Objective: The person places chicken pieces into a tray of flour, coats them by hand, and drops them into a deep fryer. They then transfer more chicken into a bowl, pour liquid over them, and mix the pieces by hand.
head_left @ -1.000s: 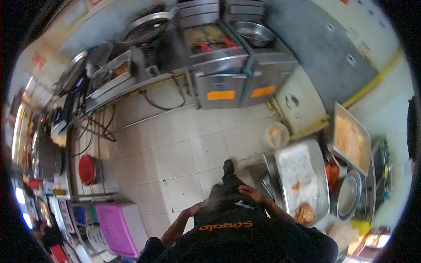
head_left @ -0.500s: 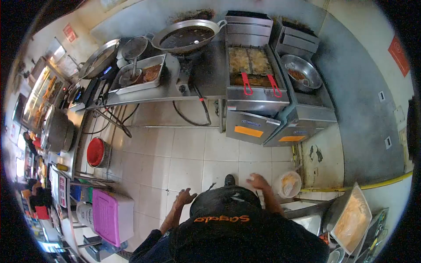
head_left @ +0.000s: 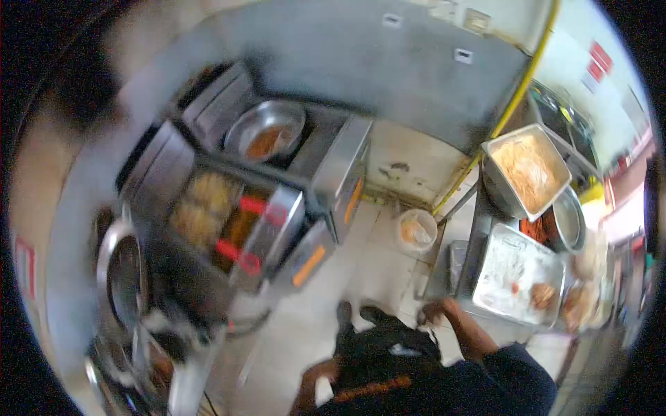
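My right hand (head_left: pixel 436 312) is in front of my body, near the left edge of a shallow metal tray (head_left: pixel 487 295). Its fingers are loosely bent and somewhat blurred, with nothing visible in them. A few browned pieces of food (head_left: pixel 542 296) lie in that tray. Low beside my dark apron (head_left: pixel 388 357) is my left hand (head_left: pixel 325 372), smeared by motion, its fingers indistinct. Behind the tray stands a deep metal pan (head_left: pixel 510 187) of pale, flour-like breading (head_left: pixel 531 170).
On the left, a fryer (head_left: pixel 277 239) holds two baskets with red handles (head_left: pixel 239 256). Beside it sits a metal bowl (head_left: pixel 267 114) with reddish-brown contents. A white bucket (head_left: pixel 431 225) stands on the tiled floor near the wall. A round metal pot (head_left: pixel 572 222) adjoins the deep pan.
My view has swung right, so the fryer now appears at left and the tray counter at right. Both my hands have lowered; the right one is now near the tray counter.
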A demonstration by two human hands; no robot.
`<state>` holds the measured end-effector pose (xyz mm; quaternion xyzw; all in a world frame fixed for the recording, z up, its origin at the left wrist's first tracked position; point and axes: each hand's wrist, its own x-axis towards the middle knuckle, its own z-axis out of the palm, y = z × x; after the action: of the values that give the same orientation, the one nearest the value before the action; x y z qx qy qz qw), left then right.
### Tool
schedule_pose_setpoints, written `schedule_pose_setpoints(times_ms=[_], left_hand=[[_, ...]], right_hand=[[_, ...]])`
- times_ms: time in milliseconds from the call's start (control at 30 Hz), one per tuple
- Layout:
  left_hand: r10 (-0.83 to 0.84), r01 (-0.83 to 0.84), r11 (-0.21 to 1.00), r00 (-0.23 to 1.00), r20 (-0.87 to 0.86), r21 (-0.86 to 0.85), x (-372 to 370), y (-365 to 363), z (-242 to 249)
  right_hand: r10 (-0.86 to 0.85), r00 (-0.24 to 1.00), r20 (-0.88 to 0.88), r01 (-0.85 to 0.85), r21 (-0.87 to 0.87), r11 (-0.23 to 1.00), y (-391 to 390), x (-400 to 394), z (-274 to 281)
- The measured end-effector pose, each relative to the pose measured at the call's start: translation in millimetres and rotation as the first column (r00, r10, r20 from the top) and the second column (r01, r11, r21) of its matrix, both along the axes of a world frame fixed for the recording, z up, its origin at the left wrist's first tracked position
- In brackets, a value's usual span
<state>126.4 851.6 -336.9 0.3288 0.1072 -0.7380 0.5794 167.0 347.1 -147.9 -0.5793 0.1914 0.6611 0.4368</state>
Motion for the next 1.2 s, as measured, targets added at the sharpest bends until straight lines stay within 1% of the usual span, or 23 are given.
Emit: schedule_pose_setpoints(times_ms=[33,67,100,133,167,200,267,300,367,433,500,567,600,667,733,767,800,833,867,900,933,1100,1200], left_hand=[[-0.142,0.136,0.99,0.975,0.173,0.049,52.2,-51.5,19.7],[-0.267,0.245,0.964,0.914,0.307,0.108,62.1,-58.9,43.0],[-0.381,0.34,0.925,0.823,0.421,0.172,55.8,-58.7,64.7],[-0.485,0.425,0.873,0.698,0.526,0.241,57.6,-72.1,97.5],[-0.563,0.491,0.815,0.544,0.622,0.309,84.7,-90.0,124.5],[-0.577,0.524,0.798,0.525,0.626,0.297,88.2,-102.2,123.8],[-0.14,0.438,0.897,0.416,0.898,-0.063,77.3,-115.3,128.9],[-0.439,0.687,0.723,0.383,0.813,0.067,96.8,-138.9,155.6],[-0.612,0.856,0.513,0.312,0.727,0.064,110.7,-169.0,184.0],[-0.52,0.891,0.454,0.27,0.81,-0.005,109.8,-192.2,193.8],[-0.411,0.924,0.377,0.229,0.882,-0.064,90.8,-214.4,177.6],[-0.389,0.998,0.067,0.018,0.921,0.009,70.7,-235.8,134.8],[-0.387,0.996,0.025,-0.065,0.92,0.081,75.4,-254.2,199.6],[-0.331,0.972,-0.04,-0.232,0.915,0.232,59.6,-275.4,220.3],[-0.23,0.932,-0.045,-0.361,0.904,0.36,13.1,-296.7,206.4],[-0.21,0.932,-0.013,-0.357,0.91,0.363,-11.7,-298.8,186.6],[-0.021,0.876,-0.286,-0.41,0.912,0.388,-26.8,-323.8,218.6],[-0.076,0.899,-0.324,-0.335,0.939,0.294,-50.2,-328.8,225.6],[-0.379,0.907,-0.25,-0.415,0.827,0.34,-77.8,-335.4,274.6],[-0.144,0.819,-0.334,-0.534,0.833,0.467,-107.2,-342.6,255.4],[-0.088,0.794,-0.415,-0.521,0.849,0.444,-131.5,-341.6,232.0],[-0.076,0.696,-0.637,-0.485,0.871,0.332,-226.6,-387.9,227.6],[-0.168,0.536,-0.772,-0.691,0.703,0.342,-266.2,-412.7,259.0]], right_hand=[[-0.03,0.997,-0.077,0.034,0.055,0.998,2.8,-12.7,-11.2],[-0.235,0.937,-0.257,0.26,0.07,0.963,15.5,-27.8,5.6],[-0.359,0.897,-0.258,0.422,0.261,0.868,24.1,-61.0,-6.1],[-0.01,0.958,0.287,-0.027,0.122,0.992,46.6,-75.3,17.6],[-0.2,0.965,0.171,0.177,0.139,0.974,67.0,-84.7,43.6],[-0.336,0.934,0.119,0.315,0.166,0.934,78.3,-124.4,2.9],[-0.464,0.885,0.04,0.45,0.182,0.874,91.4,-171.2,-24.5],[-0.423,0.905,0.04,0.414,0.148,0.898,100.0,-172.2,-1.0],[-0.393,0.917,0.073,0.384,0.119,0.916,111.7,-177.2,28.8],[-0.577,0.81,0.102,0.567,0.109,0.816,117.9,-198.0,42.4],[-0.535,0.818,0.213,0.539,0.041,0.841,126.5,-235.1,25.6],[-0.902,0.431,-0.034,0.889,0.188,0.418,131.6,-273.3,4.8],[-0.912,0.409,-0.017,0.895,0.201,0.398,134.7,-279.0,10.9],[-0.831,0.527,0.176,0.847,-0.037,0.53,155.5,-289.5,43.8],[-0.75,0.589,0.301,0.795,-0.05,0.605,178.5,-352.5,-27.3],[-0.316,0.763,0.564,0.464,-0.138,0.875,187.6,-389.7,-79.7],[-0.853,0.394,0.343,0.906,0.01,0.422,194.7,-396.0,-12.7],[-0.691,0.582,0.43,0.761,0.011,0.648,201.9,-418.8,-24.5],[-0.736,0.417,0.533,0.772,0.219,0.596,208.5,-451.0,-32.8],[-0.894,0.261,0.364,0.96,-0.003,0.28,225.3,-461.2,-3.6],[-0.906,0.23,0.354,0.973,-0.054,0.226,238.8,-471.6,19.1],[-0.822,0.196,0.535,0.979,-0.148,0.137,243.8,-522.7,71.5],[-0.844,-0.022,0.535,0.987,0.148,0.068,238.1,-556.8,72.5]])
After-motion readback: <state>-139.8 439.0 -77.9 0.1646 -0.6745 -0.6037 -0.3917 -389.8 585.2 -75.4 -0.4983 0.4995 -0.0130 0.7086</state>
